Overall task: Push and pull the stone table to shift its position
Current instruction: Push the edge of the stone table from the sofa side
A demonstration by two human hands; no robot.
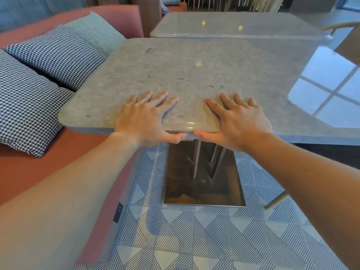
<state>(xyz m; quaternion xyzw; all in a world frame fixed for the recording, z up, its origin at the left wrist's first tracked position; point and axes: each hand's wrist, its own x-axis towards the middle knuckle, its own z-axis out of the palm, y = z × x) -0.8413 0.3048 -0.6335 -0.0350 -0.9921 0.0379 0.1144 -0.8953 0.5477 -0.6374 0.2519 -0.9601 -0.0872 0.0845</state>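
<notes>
Head view: striped tile floor point(194, 240) nearest, with a metal base point(204, 178) standing on it. Left grip point(144, 117) and right grip point(239, 121) clamp the near edge of the stone surface point(194, 65) (fingers spread flat on top, thumbs hooked underneath). Pink sofa point(39, 168) with houndstooth cushions point(29, 106) to the left. Second surface point(233, 24) just beyond the far edge.

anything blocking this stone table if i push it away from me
A second table stands close behind the stone table's far edge, and a sofa with cushions lines its left side. The left hand and right hand grip its near edge.
</notes>
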